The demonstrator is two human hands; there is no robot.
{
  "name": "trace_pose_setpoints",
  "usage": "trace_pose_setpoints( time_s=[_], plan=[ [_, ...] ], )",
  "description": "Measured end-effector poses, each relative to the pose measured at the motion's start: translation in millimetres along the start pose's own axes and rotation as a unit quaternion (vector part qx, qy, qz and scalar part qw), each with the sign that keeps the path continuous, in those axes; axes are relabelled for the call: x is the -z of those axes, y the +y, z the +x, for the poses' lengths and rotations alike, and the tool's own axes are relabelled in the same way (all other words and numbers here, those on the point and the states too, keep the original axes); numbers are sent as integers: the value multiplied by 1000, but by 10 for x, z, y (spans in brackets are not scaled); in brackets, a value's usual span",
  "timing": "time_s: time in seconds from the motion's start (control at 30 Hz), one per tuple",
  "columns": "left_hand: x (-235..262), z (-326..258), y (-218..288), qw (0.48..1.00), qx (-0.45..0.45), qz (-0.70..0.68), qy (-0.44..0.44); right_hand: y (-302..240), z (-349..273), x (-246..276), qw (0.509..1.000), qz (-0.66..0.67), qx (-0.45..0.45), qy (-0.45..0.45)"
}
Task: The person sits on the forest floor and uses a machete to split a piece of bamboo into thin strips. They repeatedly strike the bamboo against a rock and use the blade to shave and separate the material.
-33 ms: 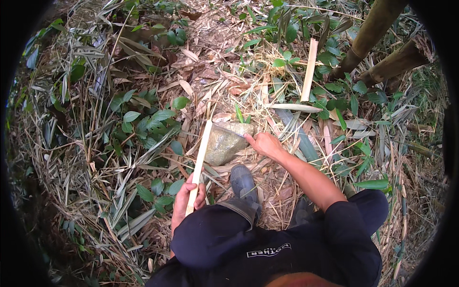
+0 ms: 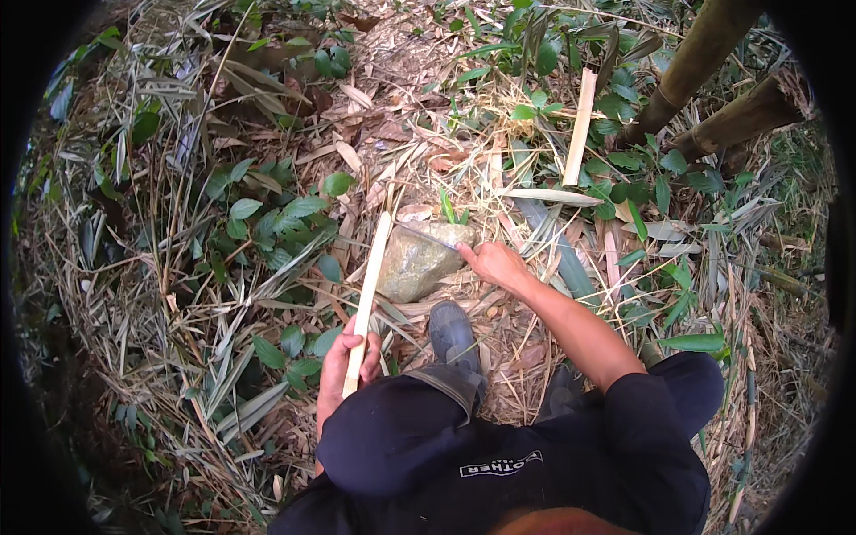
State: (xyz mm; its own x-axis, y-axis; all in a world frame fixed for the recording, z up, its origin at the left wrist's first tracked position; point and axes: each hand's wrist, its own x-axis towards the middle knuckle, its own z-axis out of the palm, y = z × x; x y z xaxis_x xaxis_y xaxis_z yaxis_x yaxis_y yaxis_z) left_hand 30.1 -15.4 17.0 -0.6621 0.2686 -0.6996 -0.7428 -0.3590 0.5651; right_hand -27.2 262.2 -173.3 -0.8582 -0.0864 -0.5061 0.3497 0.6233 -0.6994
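Observation:
My left hand point(image 2: 346, 358) is wrapped round the lower part of a pale split bamboo strip point(image 2: 370, 290), beside my left knee. The strip stands out away from me, its far end at the left side of a grey-brown stone point(image 2: 415, 272). In my right hand point(image 2: 496, 265) is a knife point(image 2: 426, 236), its handle hidden in the closed fingers. The thin blade lies across the top of the stone, pointing left, with its tip close to the strip's far end. Whether the blade touches the strip I cannot tell.
My boot point(image 2: 453, 334) is just on the near side of the stone. Another split bamboo piece point(image 2: 580, 129) lies at the far right, near thick bamboo stems point(image 2: 691, 67). Dry leaves and shavings cover the ground, with green plants point(image 2: 290, 223) to the left.
The strip's far end and the knife blade have shifted slightly away from me. Both hands keep their holds.

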Motion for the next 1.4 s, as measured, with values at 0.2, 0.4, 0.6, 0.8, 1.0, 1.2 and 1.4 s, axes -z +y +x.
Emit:
trace_pose_setpoints(
  time_s=[0.2,0.4,0.6,0.8,1.0,1.2,1.4],
  plan=[
    [36,164,-45,994,-32,-108,5,-72,21,-77,1000,23,-11,4],
    [28,255,-126,968,-59,-231,-84,-5,73,-115,999,22,-38,-15],
    [167,375,-130,960,-77,-268,-17,100,155,-163,999,14,-24,-19],
    [266,458,-216,978,-92,-187,-12,134,193,-224,1000,5,-28,-11],
    [209,456,-226,968,-121,45,213,166,206,-237,1000,20,-20,-3],
    [794,505,-694,708,-297,530,360,194,228,-241,1000,11,-7,-8],
    [1224,458,-949,559,-309,673,373,206,220,-246,1000,15,-10,-16]
  ],
)
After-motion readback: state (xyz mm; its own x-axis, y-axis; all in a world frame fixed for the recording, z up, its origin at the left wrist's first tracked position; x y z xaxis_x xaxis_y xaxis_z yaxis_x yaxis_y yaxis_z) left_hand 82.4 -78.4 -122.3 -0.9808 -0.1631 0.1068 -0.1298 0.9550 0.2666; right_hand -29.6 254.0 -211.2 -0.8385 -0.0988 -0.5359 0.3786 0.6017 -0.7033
